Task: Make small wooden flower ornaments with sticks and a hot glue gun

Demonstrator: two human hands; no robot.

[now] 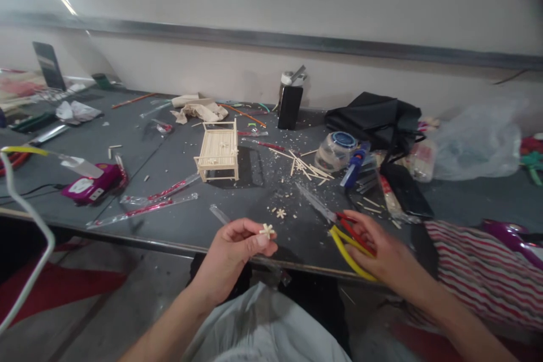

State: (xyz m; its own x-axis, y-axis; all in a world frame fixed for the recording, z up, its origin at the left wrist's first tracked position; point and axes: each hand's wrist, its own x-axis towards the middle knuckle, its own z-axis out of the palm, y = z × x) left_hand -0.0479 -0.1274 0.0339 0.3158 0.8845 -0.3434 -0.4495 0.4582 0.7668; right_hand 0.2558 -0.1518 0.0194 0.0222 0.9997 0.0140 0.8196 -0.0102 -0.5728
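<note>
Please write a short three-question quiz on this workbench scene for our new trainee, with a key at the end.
1. Multiple choice: what does the left hand hold between thumb and fingers?
a) a phone
b) a small star-shaped piece
c) a plastic jar

2. True or false: the scissors in the right hand have two blue handles.

3. Fill in the gap: seen by the person, the miniature slatted bench stands to the ____ of the pile of thin sticks.

Key:
1. b
2. False; one handle is red and the other yellow.
3. left
</note>
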